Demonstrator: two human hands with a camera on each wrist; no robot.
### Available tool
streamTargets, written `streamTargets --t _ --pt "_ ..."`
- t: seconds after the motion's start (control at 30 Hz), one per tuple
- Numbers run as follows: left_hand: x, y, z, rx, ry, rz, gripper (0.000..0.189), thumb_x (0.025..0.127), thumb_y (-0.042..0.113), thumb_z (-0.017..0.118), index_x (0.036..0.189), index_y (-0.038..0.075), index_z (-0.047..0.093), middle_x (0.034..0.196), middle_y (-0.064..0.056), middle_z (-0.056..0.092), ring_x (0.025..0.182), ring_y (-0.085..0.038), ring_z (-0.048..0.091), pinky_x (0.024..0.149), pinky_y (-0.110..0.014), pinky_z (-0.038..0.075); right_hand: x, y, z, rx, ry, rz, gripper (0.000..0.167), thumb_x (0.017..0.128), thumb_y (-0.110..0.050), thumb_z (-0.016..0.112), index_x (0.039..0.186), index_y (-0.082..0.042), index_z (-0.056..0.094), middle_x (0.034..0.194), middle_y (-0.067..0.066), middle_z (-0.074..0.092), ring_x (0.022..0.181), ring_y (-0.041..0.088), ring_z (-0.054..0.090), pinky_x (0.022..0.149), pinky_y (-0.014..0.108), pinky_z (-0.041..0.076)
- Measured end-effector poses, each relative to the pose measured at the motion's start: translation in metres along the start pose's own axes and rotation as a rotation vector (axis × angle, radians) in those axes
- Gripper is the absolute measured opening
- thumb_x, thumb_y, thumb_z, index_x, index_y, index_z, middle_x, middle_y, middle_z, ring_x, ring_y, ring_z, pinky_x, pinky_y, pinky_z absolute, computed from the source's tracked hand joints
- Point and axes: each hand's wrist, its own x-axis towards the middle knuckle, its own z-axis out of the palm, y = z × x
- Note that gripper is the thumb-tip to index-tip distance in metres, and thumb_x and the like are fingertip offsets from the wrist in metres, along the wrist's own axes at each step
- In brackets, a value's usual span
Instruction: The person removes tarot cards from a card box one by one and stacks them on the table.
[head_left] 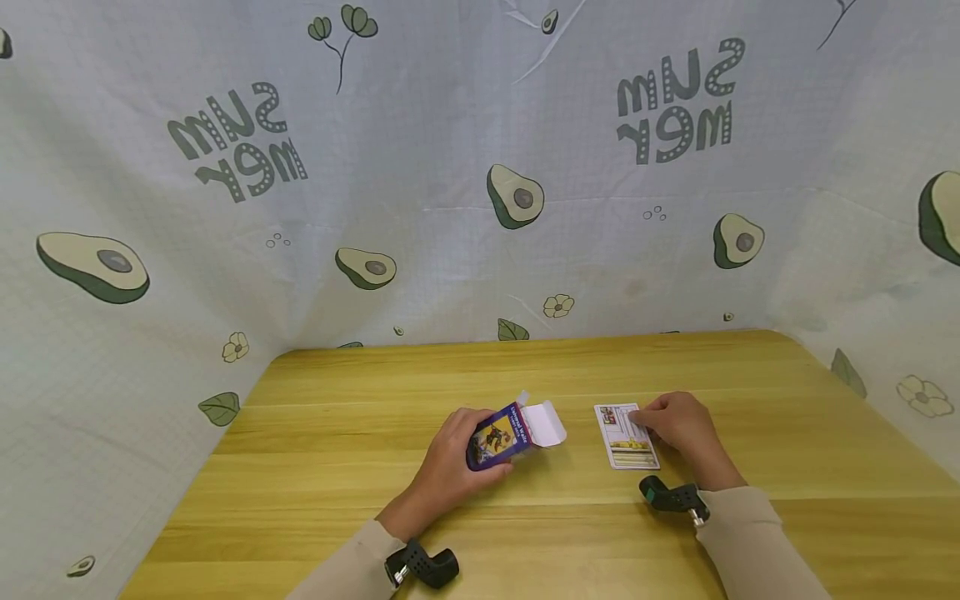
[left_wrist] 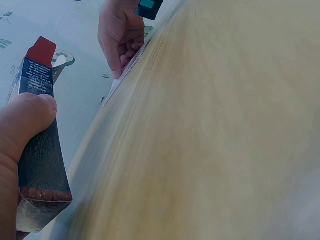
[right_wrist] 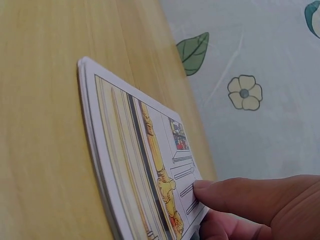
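My left hand [head_left: 442, 462] grips a blue and purple tarot card box [head_left: 498, 438], its picture side up and its white end flap [head_left: 547, 423] folded out to the right. In the left wrist view, the thumb [left_wrist: 37, 112] presses along the narrow side of the box. To the right, a thin stack of tarot cards [head_left: 632, 455] lies face up close over the table. My right hand [head_left: 684, 427] pinches its right edge. The right wrist view shows the thumb on the top card, which pictures a golden lying figure, with the other fingers partly hidden under the edge.
The wooden table [head_left: 315, 442] spreads under both hands. Behind it and at its sides hangs a pale curtain [head_left: 435, 167] printed with avocados, flowers and lettering. Black wrist cameras sit on the left wrist [head_left: 423, 565] and the right wrist [head_left: 675, 498].
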Motion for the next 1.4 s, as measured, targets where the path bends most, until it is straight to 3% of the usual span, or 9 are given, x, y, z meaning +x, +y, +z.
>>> streamTargets --t 0.53,1.4 --pt "0.0000 -0.0016 0.0012 0.002 0.001 -0.011 0.068 0.075 0.036 0.083 0.132 0.019 0.051 0.114 0.004 0.053 0.099 -0.007 0.049 0.082 -0.028 0.048 -0.0002 -0.0010 0.0014 -0.058 0.011 -0.021 0.033 0.084 -0.024 0.068 0.088 0.008 0.066 0.070 0.009 0.057 0.063 0.020 0.050 0.053 0.029 0.039" --pt "0.0004 0.0000 -0.0002 -0.005 -0.006 -0.014 0.068 0.075 0.038 0.082 0.132 0.017 0.051 0.115 0.005 0.052 0.100 -0.008 0.049 0.085 -0.029 0.048 0.0017 0.0003 -0.0019 -0.047 -0.003 -0.023 0.032 0.087 -0.024 0.067 0.088 0.008 0.065 0.072 0.010 0.057 0.065 0.022 0.050 0.055 0.030 0.040"
